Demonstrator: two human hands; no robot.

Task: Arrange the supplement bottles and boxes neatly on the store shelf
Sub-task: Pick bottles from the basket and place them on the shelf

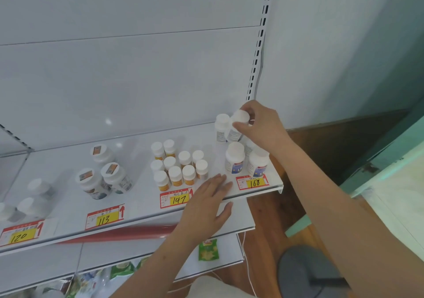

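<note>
While the right hand point(259, 125) reaches in from lower right with the forearm stretched diagonally up to the back right corner of the white shelf point(142, 196), its thumb and fingers pinch the cap end of a white bottle point(238, 123), which is tilted and lifted, leaning against an upright white bottle point(222, 126) just to its left. Left hand point(206, 202) lies palm down, fingers straight and slightly spread, resting flat on the shelf's front edge, holding nothing; fingertips sit between the price tag marked 147 point(176, 198) and the tag marked 168 point(252, 182). Left forearm comes up from bottom centre.

Just in front of the gripped bottle stand two larger white bottles with blue labels point(234, 157), near the right end of the shelf. Left of those, a cluster of small white-capped bottles with orange bases point(175, 165), upright, packed close. Further left, three wide white jars point(103, 174), tilted in this wide view. Far left bottles are blurred. A red blurred strip point(119, 233) runs under the shelf edge; a green packet point(208, 249) lies on the lower shelf.
</note>
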